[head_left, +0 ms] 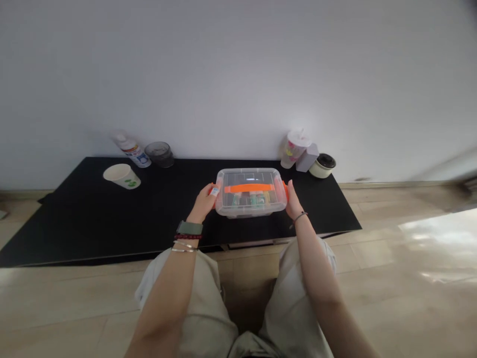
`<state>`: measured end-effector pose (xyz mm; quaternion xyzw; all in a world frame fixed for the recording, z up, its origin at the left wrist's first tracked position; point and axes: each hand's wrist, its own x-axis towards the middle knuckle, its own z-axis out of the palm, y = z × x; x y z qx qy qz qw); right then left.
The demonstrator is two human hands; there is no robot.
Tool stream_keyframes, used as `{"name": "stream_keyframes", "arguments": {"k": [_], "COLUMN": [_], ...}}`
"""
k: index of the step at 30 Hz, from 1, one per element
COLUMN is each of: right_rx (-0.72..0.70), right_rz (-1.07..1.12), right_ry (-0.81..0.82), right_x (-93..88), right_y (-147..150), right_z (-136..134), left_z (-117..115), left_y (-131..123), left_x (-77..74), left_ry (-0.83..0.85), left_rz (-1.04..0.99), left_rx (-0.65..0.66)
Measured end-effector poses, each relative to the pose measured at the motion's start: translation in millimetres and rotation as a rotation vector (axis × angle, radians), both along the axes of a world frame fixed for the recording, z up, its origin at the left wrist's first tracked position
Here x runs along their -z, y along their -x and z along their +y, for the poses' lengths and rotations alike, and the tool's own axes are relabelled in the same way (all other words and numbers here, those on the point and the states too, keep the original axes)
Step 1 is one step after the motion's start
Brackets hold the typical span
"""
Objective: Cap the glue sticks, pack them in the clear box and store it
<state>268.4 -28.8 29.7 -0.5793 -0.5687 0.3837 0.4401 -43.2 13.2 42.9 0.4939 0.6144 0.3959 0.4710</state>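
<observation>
A clear plastic storage box [251, 203] with an orange handle [249, 188] on its lid is held level over the front half of the black table. Through the clear plastic show several small items, some with green and white labels, too blurred to name. My left hand [204, 200] grips the box's left end, at the orange latch. At the opposite end my right hand [293, 200] is closed around the right side, by the other orange latch [285, 190]. The lid is on. Whether the box's bottom touches the table I cannot tell.
On the black table [160, 214], a paper cup [122, 176], a spray can [134, 150] and a dark glass bowl [160, 154] stand at the left. A lidded tumbler [293, 149], a small pale box [307, 158] and a cream pot with a dark lid [322, 167] stand back right, near the wall.
</observation>
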Motion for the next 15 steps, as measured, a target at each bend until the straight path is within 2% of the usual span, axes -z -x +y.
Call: {"name": "stream_keyframes", "arguments": {"k": [3, 7, 13, 15], "right_rx": [0.025, 0.044, 0.111, 0.132], "right_rz": [0.176, 0.198, 0.215, 0.196], "right_ry": [0.086, 0.041, 0.024, 0.005], "right_x": [3.5, 8.3, 10.0, 8.5], "right_y": [0, -1, 6, 9], "right_z": [1, 1, -1, -2], "left_z": [0, 0, -1, -2], "left_y": [0, -1, -5, -6], "left_x": [1.7, 2.4, -2.8, -4.9], "left_ry": [-0.040, -0.068, 0.057, 0.075], "left_rz": [0.025, 0.016, -0.194, -0.297], "left_rx": [-0.006, -0.016, -0.124, -0.089]}}
